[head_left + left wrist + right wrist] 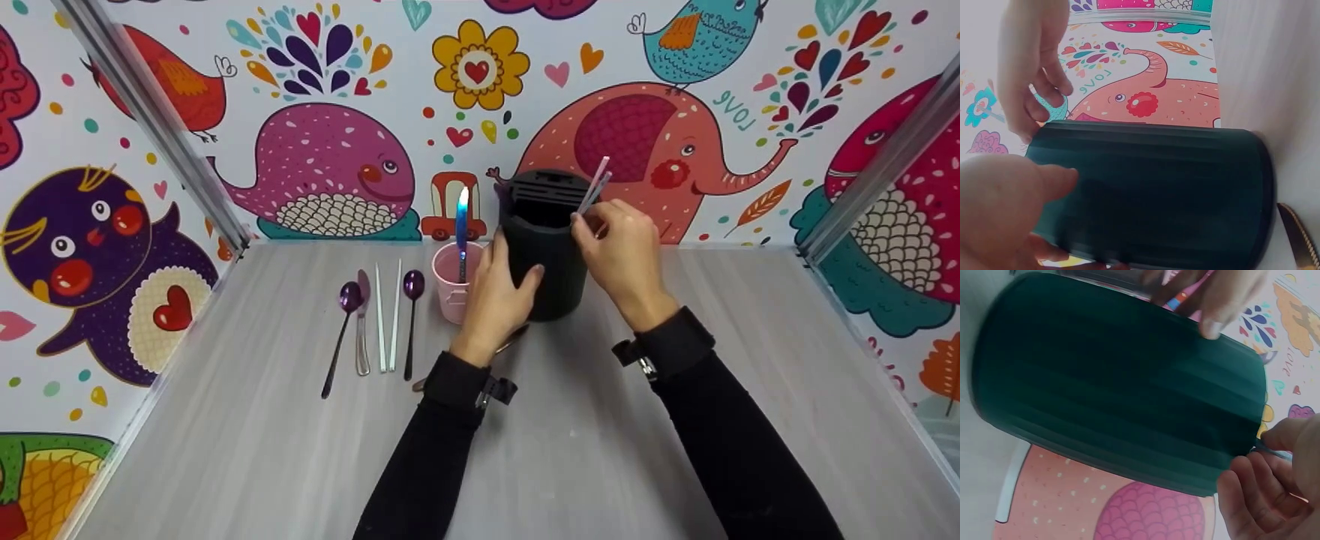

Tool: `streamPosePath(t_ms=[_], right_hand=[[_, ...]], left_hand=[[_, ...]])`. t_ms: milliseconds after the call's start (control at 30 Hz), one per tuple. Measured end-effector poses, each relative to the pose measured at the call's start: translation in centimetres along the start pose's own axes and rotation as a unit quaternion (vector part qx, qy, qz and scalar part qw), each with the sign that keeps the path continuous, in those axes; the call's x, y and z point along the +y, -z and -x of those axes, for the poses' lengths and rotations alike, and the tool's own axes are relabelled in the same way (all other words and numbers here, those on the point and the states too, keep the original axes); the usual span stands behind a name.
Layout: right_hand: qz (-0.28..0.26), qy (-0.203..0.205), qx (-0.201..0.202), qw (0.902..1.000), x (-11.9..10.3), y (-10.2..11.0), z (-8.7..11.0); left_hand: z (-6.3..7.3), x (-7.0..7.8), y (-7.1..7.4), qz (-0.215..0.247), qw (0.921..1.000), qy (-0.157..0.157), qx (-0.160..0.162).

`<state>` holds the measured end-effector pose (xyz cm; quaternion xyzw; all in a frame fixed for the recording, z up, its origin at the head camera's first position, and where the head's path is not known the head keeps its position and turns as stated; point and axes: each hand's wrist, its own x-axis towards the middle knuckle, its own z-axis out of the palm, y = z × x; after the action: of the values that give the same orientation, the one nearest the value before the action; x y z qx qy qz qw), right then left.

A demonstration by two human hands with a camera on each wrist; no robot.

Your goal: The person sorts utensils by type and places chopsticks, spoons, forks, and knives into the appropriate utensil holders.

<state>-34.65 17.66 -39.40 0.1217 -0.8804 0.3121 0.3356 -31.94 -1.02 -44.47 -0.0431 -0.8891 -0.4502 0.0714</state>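
Right grip [621, 246] pinches two sticks [596, 182], not yet released, at the rim of the black holder [556, 274] the left grip [495, 300] clasps; work seems partway, spoons [413, 283] lying unplaced on the table [600, 450].

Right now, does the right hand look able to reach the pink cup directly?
Probably not: the dark container and the left hand gripping it stand between the right hand and the pink cup. Also, the right hand pinches thin sticks at the container's rim.

L hand [1005, 205] round dk grn container [1174, 191], R hand [1033, 62] at top end
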Motion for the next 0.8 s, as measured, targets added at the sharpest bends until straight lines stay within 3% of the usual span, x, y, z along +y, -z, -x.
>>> streamPosePath(t_ms=[300,567,800], right_hand=[[-0.008,-0.036,0.011,0.9993,0.0,-0.6,0.6],[-0.053,-0.068,0.031,0.9958,0.2,-0.3,1.8],[-0.084,-0.135,0.026,0.987,0.8,-0.1,3.3]], left_hand=[[-0.1,-0.1,0.0,-0.004,1.0,-0.006,0.005],[-0.1,0.1,0.0,-0.004,1.0,-0.004,0.006],[0.0,0.1,0.0,0.005,1.0,0.001,0.001]])
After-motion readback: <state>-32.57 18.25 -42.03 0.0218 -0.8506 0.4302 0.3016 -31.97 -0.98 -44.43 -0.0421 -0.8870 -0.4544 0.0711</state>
